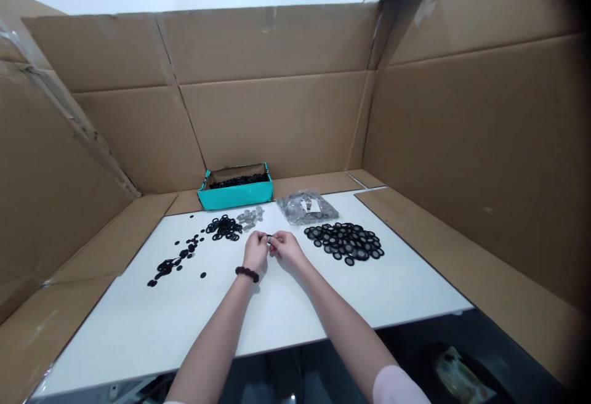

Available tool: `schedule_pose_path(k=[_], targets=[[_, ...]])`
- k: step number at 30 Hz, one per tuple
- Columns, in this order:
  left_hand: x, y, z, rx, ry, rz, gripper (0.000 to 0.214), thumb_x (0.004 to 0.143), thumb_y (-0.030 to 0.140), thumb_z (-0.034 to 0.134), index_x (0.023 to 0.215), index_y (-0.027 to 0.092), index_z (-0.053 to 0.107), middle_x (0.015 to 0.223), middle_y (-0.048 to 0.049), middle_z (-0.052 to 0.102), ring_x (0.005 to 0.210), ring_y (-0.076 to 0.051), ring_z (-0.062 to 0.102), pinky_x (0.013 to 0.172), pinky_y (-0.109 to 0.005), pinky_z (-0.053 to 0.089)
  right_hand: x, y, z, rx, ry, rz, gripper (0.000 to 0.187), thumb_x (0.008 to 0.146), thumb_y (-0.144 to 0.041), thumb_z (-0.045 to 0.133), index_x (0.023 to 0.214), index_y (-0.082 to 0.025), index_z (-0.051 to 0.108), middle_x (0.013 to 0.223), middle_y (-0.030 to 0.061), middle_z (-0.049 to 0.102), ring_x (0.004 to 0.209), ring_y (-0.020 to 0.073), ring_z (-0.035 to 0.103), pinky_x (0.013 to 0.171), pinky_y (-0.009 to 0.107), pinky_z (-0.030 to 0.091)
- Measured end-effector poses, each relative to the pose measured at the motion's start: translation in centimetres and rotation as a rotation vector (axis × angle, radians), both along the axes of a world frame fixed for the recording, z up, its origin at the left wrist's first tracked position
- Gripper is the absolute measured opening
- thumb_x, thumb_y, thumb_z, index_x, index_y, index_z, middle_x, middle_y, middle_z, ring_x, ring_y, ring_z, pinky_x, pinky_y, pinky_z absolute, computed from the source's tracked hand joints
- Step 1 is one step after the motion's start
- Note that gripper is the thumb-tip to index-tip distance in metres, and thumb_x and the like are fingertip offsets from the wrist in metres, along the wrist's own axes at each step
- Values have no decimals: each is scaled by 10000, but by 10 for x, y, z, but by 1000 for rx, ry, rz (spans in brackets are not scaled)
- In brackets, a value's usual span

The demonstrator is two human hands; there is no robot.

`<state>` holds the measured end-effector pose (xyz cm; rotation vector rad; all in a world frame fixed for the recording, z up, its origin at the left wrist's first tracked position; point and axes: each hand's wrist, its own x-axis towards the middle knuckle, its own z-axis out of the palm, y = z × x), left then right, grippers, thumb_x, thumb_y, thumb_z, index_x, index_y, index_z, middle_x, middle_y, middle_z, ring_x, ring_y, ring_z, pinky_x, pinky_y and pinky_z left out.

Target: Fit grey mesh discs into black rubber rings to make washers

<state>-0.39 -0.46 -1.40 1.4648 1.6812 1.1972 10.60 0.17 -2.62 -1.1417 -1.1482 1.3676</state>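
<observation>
My left hand (257,249), with a dark beaded bracelet on its wrist, meets my right hand (283,246) over the middle of the white table. Between their fingertips they pinch a small black ring (269,239), partly hidden by the fingers. Just beyond lie a pile of black rings (224,226) and a small heap of translucent grey discs (250,217). To the right spreads a large pile of black rings with grey centres (346,241). Small black discs and scraps (172,263) are scattered at the left.
A turquoise box (236,196) holding many black rings stands at the back. Beside it is a clear plastic bag (307,207) of grey discs with a white label. Cardboard walls (277,108) enclose the white table (194,318) at the back and both sides.
</observation>
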Motion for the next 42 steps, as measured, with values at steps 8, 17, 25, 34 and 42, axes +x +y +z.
schedule_pose_path(k=[8, 17, 25, 34, 42], targets=[[3, 4, -10, -29, -177, 2, 63, 770, 210, 514, 736, 173, 552, 792, -72, 650, 763, -172, 604, 737, -298, 468, 8, -4, 13, 156, -340, -32, 201, 749, -83, 542, 578, -184, 513, 469, -23, 545, 466, 118, 546, 534, 223, 404], [-2, 10, -10, -185, -321, -152, 173, 714, 291, 629, 668, 128, 593, 607, -65, 639, 578, -143, 589, 570, -262, 438, 5, 4, 2, 38, -178, -69, 187, 766, -95, 571, 600, -168, 525, 448, -30, 546, 399, 94, 522, 458, 197, 400], [-5, 6, -12, 67, -134, -106, 190, 741, 190, 555, 830, 136, 714, 868, -99, 740, 782, -185, 667, 780, -322, 520, 6, 2, 9, -229, 124, 79, 176, 814, -76, 560, 648, -130, 535, 499, 34, 633, 340, 102, 534, 341, 186, 416], [-3, -5, 3, 43, 0, -142, 214, 746, 157, 531, 835, 140, 725, 847, -88, 741, 766, -184, 654, 765, -306, 511, 8, 1, 6, -266, 100, 105, 199, 821, -62, 587, 716, -168, 455, 470, 36, 622, 392, 133, 588, 379, 186, 445], [-5, -5, 0, 25, -31, -192, 222, 730, 163, 549, 878, 133, 712, 742, -58, 706, 697, -164, 631, 712, -281, 488, 11, 4, -3, -154, 47, 101, 177, 748, -92, 620, 631, -154, 502, 456, -5, 592, 357, 83, 524, 342, 160, 394]])
